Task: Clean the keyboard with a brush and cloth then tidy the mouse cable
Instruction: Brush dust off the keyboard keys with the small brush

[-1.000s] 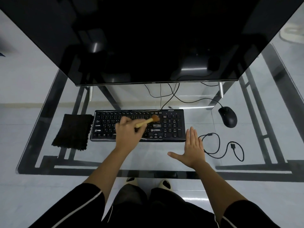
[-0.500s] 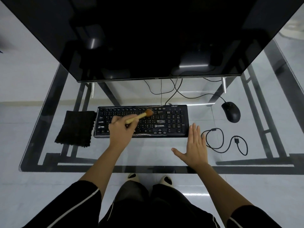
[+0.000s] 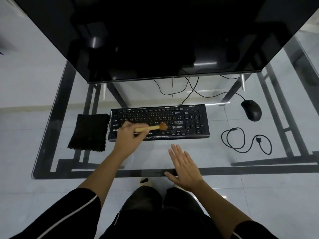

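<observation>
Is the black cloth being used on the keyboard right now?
No, the cloth lies beside the keyboard, untouched, while the left hand holds the brush.

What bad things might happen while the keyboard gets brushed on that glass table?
1. The left hand holds the brush on the keyboard, but the right hand is not on it. Nothing steadies the keyboard, so it might slide on the glass table.
2. Brushed-out dust could land on the black cloth lying right beside the keyboard, dirtying it before wiping.
</observation>
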